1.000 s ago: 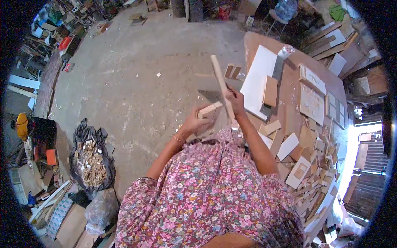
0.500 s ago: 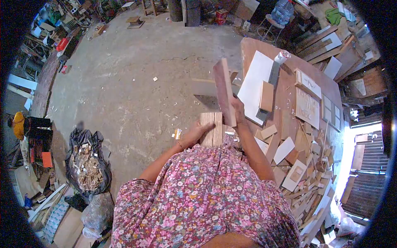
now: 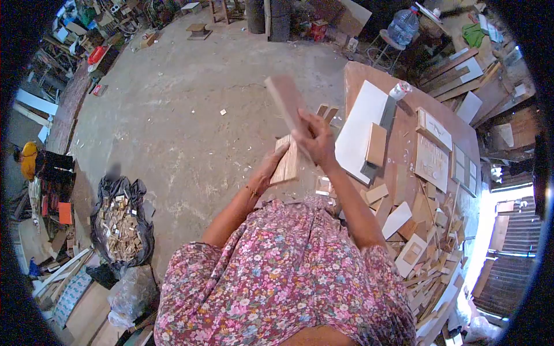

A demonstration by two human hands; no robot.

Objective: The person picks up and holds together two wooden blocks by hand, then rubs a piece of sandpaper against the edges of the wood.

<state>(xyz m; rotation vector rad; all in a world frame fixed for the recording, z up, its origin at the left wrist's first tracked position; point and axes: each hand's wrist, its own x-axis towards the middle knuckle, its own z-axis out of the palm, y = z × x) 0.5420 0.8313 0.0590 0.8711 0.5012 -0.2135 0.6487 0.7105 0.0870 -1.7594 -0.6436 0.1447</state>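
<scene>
My left hand point(image 3: 267, 171) is closed on a short, pale wooden block point(image 3: 287, 164) with visible grain, held in front of my chest. My right hand point(image 3: 318, 138) grips a longer, reddish-brown board point(image 3: 287, 102), slightly blurred, which slants up and to the left. The board's lower part overlaps the upper right of the block; whether the two touch is hard to tell. Part of my left fingers is hidden behind the block.
At right stands a brown table point(image 3: 408, 89) with a white panel point(image 3: 362, 124), a small brown box point(image 3: 376, 144) and a white cup point(image 3: 400, 90). Wood offcuts point(image 3: 412, 251) are heaped nearer me. A black bag point(image 3: 122, 230) of wood scraps lies on the floor at left.
The board in my right hand has tilted to the left, over the block. My left hand has moved up slightly, and the block now leans instead of standing square.
</scene>
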